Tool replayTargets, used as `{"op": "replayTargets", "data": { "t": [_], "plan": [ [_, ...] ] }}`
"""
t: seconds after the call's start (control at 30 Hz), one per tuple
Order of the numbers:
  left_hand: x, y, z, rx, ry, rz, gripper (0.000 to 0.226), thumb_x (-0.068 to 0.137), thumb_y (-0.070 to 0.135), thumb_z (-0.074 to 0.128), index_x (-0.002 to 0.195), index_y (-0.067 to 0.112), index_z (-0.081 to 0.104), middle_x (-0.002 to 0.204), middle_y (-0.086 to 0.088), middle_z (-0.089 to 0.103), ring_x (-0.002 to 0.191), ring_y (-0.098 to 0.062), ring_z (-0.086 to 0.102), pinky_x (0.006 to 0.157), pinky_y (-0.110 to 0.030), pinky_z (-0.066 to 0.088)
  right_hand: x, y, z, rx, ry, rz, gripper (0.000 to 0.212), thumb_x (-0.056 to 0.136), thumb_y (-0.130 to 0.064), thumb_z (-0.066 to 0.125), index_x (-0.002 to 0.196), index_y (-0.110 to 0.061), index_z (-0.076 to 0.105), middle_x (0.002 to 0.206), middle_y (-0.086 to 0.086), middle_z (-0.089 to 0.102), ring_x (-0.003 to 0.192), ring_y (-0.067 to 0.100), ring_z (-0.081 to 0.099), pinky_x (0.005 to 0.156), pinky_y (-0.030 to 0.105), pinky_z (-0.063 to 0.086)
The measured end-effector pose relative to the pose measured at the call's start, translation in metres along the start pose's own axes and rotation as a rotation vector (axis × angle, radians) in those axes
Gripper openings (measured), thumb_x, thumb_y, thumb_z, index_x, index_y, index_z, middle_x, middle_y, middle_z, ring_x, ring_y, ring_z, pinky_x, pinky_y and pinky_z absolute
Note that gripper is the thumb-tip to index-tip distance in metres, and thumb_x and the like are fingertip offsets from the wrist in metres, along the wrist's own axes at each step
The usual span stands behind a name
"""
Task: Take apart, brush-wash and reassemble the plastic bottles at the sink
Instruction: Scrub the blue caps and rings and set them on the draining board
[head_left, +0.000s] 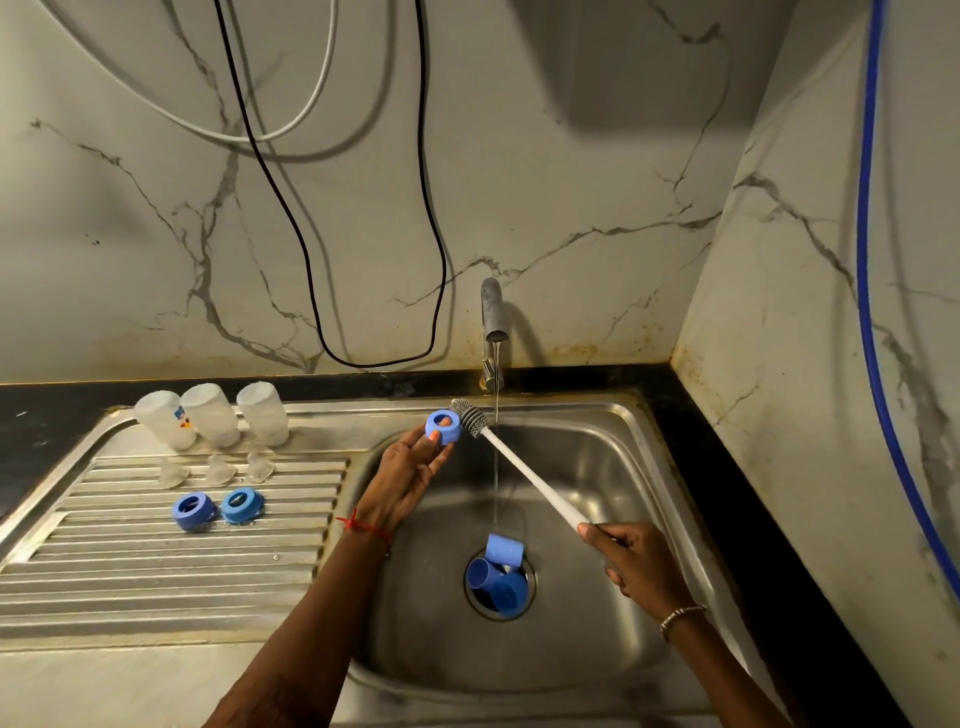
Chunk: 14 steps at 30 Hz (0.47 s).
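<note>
Ring scrubbing over the sink (597, 457), tap (492, 322) running.
The left grip (408, 480) pinches a blue screw ring (443, 427) in its fingertips above the basin's back left corner. The right grip (636, 566) is curled round the white handle of the bottle brush (524, 470), whose grey bristle head touches the ring beside the thin stream. Three blue caps (501, 574) lie at the drain. On the draining board (156, 561) are three clear bottles (210, 421), three teats (221, 470) and two more rings (218, 509).
</note>
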<state>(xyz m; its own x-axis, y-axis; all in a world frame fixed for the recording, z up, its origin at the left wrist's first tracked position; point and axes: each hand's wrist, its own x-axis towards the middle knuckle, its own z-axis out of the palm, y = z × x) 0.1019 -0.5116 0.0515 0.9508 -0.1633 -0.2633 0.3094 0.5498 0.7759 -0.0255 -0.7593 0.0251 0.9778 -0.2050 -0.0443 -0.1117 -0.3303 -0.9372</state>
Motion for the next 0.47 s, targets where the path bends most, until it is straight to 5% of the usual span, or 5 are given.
{"op": "replayTargets", "data": {
  "t": [0.13,0.3,0.47],
  "plan": [
    [0.0,-0.0029,0.0001,-0.069,-0.001,0.016,0.02,0.088,0.013,0.055,0.106,0.005,0.06,0.099,-0.01,0.07,0.087,-0.015,0.069,0.084,-0.032,0.055,0.0003,-0.0018,0.0017,0.028,-0.009,0.016,0.034,0.087,-0.021,0.065,0.07,0.01,0.064,0.041,0.0,0.034,0.035,0.012,0.032,0.037,0.017,0.024],
    [0.0012,0.0041,-0.0028,-0.251,0.075,0.009,0.023,0.1,0.016,0.039,0.103,0.005,0.059,0.082,-0.008,0.074,0.073,-0.015,0.072,0.07,-0.029,0.057,-0.0035,0.001,-0.0029,0.062,-0.065,0.033,0.03,0.086,-0.017,0.066,0.068,0.007,0.064,0.044,0.003,0.033,0.033,0.012,0.031,0.037,0.016,0.023],
    [-0.0015,-0.0009,0.0056,-0.159,0.087,-0.026,0.019,0.098,0.014,0.041,0.097,0.008,0.06,0.074,-0.002,0.073,0.066,-0.009,0.069,0.067,-0.025,0.056,-0.0006,0.0003,0.0022,0.056,-0.046,0.025,0.036,0.087,-0.019,0.065,0.065,0.009,0.06,0.042,-0.001,0.032,0.034,0.013,0.03,0.037,0.017,0.023]
  ]
}}
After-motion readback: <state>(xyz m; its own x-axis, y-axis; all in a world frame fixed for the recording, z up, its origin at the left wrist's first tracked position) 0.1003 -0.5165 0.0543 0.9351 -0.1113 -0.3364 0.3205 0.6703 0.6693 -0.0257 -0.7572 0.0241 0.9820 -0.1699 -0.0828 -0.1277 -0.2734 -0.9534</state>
